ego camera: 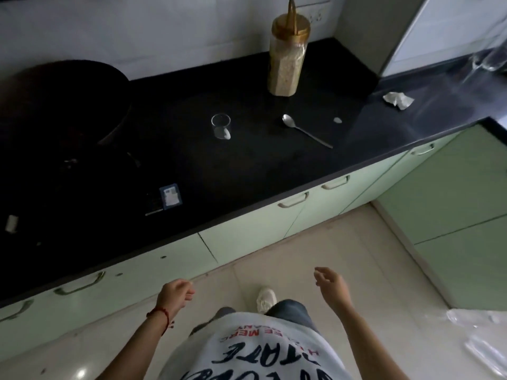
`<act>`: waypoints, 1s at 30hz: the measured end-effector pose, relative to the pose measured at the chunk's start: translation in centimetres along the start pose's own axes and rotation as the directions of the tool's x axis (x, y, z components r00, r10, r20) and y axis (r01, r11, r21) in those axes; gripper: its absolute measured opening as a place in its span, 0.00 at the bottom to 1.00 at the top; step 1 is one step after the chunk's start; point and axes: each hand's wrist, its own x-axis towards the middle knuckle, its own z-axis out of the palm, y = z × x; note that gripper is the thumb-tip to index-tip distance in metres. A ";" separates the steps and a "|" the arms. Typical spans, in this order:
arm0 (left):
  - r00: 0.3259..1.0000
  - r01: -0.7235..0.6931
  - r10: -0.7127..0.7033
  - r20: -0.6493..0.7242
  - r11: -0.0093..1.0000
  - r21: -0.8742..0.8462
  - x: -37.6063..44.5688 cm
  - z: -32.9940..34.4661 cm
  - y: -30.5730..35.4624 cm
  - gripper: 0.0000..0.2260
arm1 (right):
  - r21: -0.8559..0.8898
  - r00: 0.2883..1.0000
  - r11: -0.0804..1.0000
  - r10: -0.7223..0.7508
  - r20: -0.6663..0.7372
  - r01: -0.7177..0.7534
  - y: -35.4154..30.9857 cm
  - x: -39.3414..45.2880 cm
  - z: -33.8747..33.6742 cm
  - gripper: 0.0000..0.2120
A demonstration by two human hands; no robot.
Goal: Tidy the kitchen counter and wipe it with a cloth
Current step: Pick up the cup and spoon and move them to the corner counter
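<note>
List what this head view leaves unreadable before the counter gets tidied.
- Stove area, head view: too dark to show what lies there.
- Wok: contents lost in shadow.
- Small packet: print too small to read.
- Glass item: blurred, cut by the right edge.
- Pale spot near the spoon: too small to identify.
- Left hand and right hand hold nothing; no wiping cloth is identifiable.

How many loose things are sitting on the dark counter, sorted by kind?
Jar: 1
Glass: 1
Spoon: 1
Crumpled paper: 1
Pan: 1
Small packet: 1
Total: 6
Both hands, left hand and right hand, hold nothing.
</note>
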 end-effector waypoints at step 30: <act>0.990 0.107 -0.118 -0.071 0.985 -0.138 2.8 0.8 6.5 0.08 | 0.287 0.912 0.909 -0.362 0.191 0.301 -35.5 16.6 8.9 0.12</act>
